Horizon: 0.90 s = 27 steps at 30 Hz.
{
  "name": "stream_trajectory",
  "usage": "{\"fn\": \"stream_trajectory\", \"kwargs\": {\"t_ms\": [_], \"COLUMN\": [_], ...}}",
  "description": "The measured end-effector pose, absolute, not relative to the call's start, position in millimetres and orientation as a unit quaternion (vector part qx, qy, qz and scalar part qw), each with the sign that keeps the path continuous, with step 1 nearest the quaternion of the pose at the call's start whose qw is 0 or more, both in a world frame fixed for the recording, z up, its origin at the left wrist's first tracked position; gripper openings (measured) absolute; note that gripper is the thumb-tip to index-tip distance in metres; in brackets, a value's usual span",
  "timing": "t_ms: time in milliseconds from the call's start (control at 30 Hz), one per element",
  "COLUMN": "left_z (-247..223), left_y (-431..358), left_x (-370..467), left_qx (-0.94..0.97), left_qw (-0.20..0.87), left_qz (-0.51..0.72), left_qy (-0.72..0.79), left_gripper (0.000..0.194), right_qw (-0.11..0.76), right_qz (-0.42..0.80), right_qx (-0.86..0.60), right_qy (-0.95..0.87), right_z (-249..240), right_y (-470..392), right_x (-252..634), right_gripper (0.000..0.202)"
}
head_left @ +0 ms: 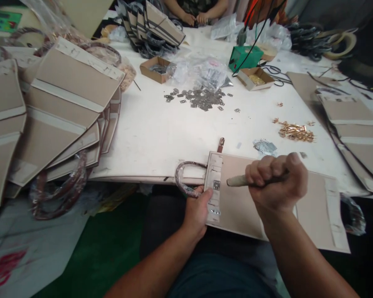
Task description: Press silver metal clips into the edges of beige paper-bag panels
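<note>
A beige bag panel (242, 207) lies over the table's front edge, with a plastic-wrapped handle (182, 176) at its left end. My left hand (199, 209) grips that end, its thumb on top near a small metal plate (216, 185). Two shiny metal bits (215, 212) show lower on the same pale strip. My right hand (278, 178) is closed around a tapered, greyish-tan tool (238, 181), held above the panel with its narrow end pointing left toward the plate. A brown strap end (221, 145) sticks out past the panel's far edge.
Stacked bag panels stand at the left (65, 87) and right (357, 132). Loose dark plates (205, 98), gold fasteners (296, 131) and silver plates (265, 147) lie on the table. Farther back are small boxes (155, 70), a green device (244, 58) and another person's hands (195, 18).
</note>
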<state>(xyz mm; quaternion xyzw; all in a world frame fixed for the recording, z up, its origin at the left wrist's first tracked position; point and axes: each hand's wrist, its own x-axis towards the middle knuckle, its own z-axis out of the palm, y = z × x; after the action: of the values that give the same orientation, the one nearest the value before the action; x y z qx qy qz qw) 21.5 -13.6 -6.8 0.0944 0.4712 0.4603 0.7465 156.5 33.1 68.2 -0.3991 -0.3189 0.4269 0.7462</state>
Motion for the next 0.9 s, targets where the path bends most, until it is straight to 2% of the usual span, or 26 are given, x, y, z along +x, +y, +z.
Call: {"fn": "stream_trajectory", "kwargs": {"t_ms": [133,333,500,567,667,733,900], "left_z": [-6,-10,-10,-10,-11,-11,-7], "left_y": [-13,-14,-14,-14,-14,-15,-14], "left_x": [21,21,21,20,21,21,20], "left_qx": [0.092,0.106,0.103,0.101,0.102,0.104,0.117], "left_qw": [0.747,0.751,0.748,0.745,0.746,0.746,0.742], "left_qz": [0.458,0.452,0.475,0.472,0.463,0.464,0.469], "left_qy": [0.472,0.469,0.451,0.461,0.467,0.466,0.465], "left_gripper": [0.037,0.036,0.032,0.032,0.036,0.036,0.033], "right_qw": [0.704,0.637,0.457,0.475,0.592,0.628,0.550], "right_qz": [0.442,0.427,0.408,0.408,0.408,0.408,0.384], "right_qx": [-0.408,-0.388,-0.476,-0.479,-0.405,-0.372,-0.477], "right_qy": [-0.378,-0.511,-0.630,-0.615,-0.565,-0.549,-0.568], "right_z": [59,89,80,77,76,72,62], "right_y": [38,50,46,43,41,39,32], "right_x": [139,128,131,138,142,140,149], "right_gripper": [0.047,0.050,0.053,0.051,0.049,0.049,0.053]}}
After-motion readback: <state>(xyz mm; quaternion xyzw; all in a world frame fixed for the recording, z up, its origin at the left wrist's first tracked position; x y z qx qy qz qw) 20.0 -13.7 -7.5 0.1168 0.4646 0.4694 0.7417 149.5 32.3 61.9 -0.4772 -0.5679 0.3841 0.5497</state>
